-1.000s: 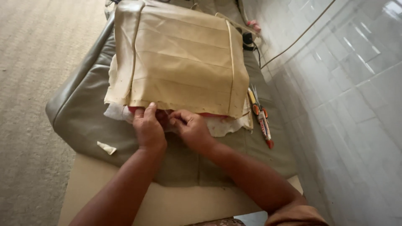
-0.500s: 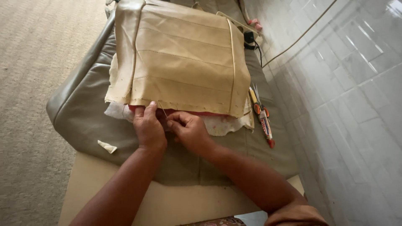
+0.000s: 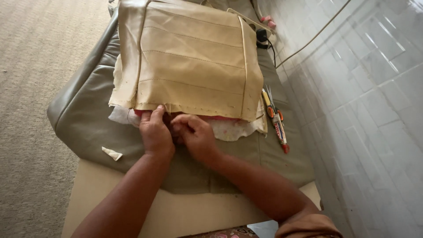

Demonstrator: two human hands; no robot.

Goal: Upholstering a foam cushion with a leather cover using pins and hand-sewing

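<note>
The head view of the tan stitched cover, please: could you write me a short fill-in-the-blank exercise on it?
1. Both hands, the left hand and the right hand, work at the ____ edge of the tan stitched cover.
2. The cover lies on a larger ____ leather sheet.
3. The scissors lie on the cover's ____ side.
4. The wall is faced with white ____.

Missing words: near; grey; right; tiles

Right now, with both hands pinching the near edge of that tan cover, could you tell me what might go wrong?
1. The left hand and right hand crowd one spot on the tan cover, where a thin needle-like point stands; a fingertip could get pricked.
2. The scissors and pen lie close beside the cover; tugging it might drag them toward the wall.
</note>
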